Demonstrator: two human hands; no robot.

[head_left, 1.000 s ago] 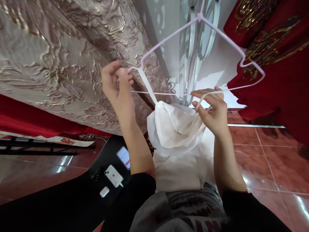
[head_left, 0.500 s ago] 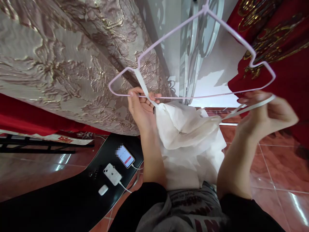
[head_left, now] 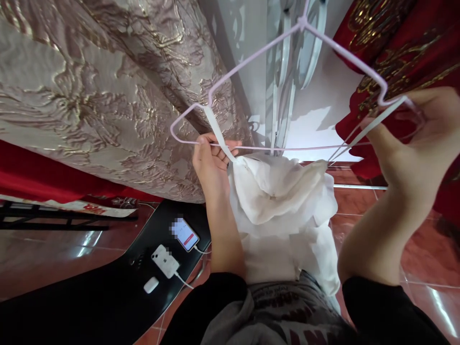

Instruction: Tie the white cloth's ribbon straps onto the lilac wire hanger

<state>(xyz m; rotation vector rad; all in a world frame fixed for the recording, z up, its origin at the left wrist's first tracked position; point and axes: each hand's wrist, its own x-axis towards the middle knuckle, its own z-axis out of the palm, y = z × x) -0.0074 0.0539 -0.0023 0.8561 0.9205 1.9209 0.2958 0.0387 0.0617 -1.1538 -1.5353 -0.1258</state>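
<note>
Lilac hanger (head_left: pixel 302 23): it is spanning the space in front of the person, its hook running out of view at the top and its lower bar stretching between the two hands.
White garment (head_left: pixel 275 201): it is hanging just below the lower bar, its sheer layers bunching between the forearms and its upper opening sagging.
Left strap (head_left: pixel 216 127): it is resting in the hanger's left notch and running down to the garment's near corner.
Left hand (head_left: pixel 215 163): it is grasping the lower bar, the thumb pressing in front while the fingers are spreading behind the left strap.
Right strap (head_left: pixel 381 118): it is slanting up from the garment to the hanger's right end, just outside the notch there.
Right hand (head_left: pixel 413 143): it is curling about that end with the strap crossing its thumb; whether the fingers are pinching anything, I cannot tell (the hand itself is hiding much of the spot).
Progress: the left side is looking done; the right side is looking nearly so, the strap reaching the hanger but apparently not yet lying in its notch, and both hands are remaining to be freed.
Black surface (head_left: pixel 93 292): it is bearing a white phone (head_left: pixel 165 261), a lit phone (head_left: pixel 187 235) and a small white case (head_left: pixel 151 285).
Backdrop: floral brocade (head_left: pixel 108 110) is draping leftward; gold-embroidered red cloth (head_left: pixel 354 117) is hanging behind the right hand.
</note>
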